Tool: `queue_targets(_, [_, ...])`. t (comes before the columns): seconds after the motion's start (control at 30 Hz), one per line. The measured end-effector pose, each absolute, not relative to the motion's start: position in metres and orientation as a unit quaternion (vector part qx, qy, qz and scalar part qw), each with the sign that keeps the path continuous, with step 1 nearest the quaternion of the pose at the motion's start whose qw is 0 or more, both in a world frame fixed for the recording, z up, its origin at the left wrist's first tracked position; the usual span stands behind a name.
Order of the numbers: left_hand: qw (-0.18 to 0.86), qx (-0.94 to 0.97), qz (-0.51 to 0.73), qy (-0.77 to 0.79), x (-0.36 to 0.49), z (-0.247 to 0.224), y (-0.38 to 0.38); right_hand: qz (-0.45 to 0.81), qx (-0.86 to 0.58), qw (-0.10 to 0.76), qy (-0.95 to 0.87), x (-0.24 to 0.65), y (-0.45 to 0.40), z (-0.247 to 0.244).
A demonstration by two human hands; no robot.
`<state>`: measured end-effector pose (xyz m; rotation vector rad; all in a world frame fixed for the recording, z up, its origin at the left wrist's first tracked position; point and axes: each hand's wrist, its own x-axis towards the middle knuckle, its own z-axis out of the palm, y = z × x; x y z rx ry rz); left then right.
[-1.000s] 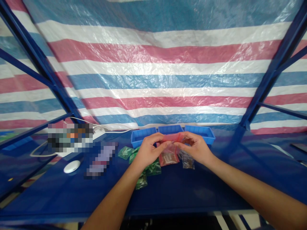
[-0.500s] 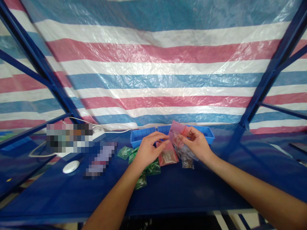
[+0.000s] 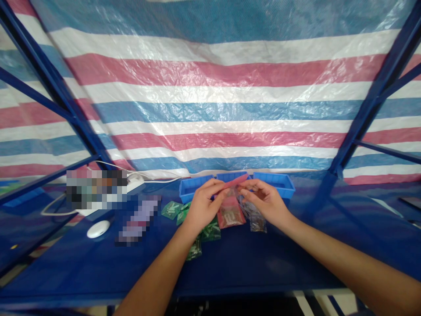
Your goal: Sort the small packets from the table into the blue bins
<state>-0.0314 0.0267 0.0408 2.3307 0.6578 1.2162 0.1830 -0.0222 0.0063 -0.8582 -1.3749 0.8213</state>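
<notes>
Between my two hands a pink plastic zip bag (image 3: pixel 237 181) is held up, tilted almost edge-on. My left hand (image 3: pixel 204 204) pinches its left end with thumb and fingers. At its right end, the fingers of my right hand (image 3: pixel 267 199) are closed on it, with the fingertips partly hidden. Just below lies another pink bag (image 3: pixel 231 216) with small pale pieces inside. Clear bags (image 3: pixel 258 223) with dark contents lie under my right hand. Several green bags of small parts (image 3: pixel 210 231) are beside and partly behind my left wrist.
Three blue bins (image 3: pixel 275 181) stand in a row behind my hands. A white oval object (image 3: pixel 98 229) lies on the blue tabletop (image 3: pixel 263 267) at left, near blurred-out items and a white power strip (image 3: pixel 134 182) with cables. Blue metal posts (image 3: pixel 360 109) frame the striped sheet behind.
The pink bag has swung from upright in my right hand to nearly level between both hands. My left fingers have closed on its left end; my right hand has shifted slightly.
</notes>
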Motion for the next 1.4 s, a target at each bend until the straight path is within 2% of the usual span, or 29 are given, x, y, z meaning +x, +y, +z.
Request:
queue_targets(0.1, [0.266,0.812,0.454,0.251,-0.031,0.037,0.031,0.305,-0.392,0.659,-0.566,0.190,-0.015,0.004])
queue_targets(0.17, [0.315,0.793,0.458,0.249,-0.030,0.034,0.033,0.318,-0.371,0.661,-0.569,0.191,-0.013,0.003])
queue_targets(0.37, [0.386,0.789,0.412,0.243,-0.030,0.032,0.032,0.399,-0.338,0.573,-0.632,0.182,-0.020,0.008])
queue_targets(0.53, [0.360,0.801,0.407,0.252,-0.031,0.035,0.030,0.366,-0.373,0.568,-0.636,0.184,-0.021,0.007])
queue_targets(0.8, [0.286,0.784,0.462,0.301,-0.031,0.032,0.033,0.320,-0.424,0.624,-0.573,0.191,-0.014,0.007])
queue_targets(0.93, [0.240,0.827,0.433,0.266,-0.031,0.038,0.026,0.283,-0.433,0.638,-0.570,0.192,-0.014,0.006])
queue_targets(1.03, [0.227,0.859,0.401,0.224,-0.029,0.043,0.019,0.247,-0.421,0.615,-0.619,0.189,-0.020,0.007])
queue_targets(1.23, [0.220,0.871,0.387,0.209,-0.029,0.048,0.015,0.210,-0.349,0.507,-0.760,0.178,-0.035,0.014])
queue_targets(1.4, [0.230,0.834,0.434,0.252,-0.031,0.045,0.024,0.199,-0.376,0.546,-0.722,0.180,-0.032,0.014])
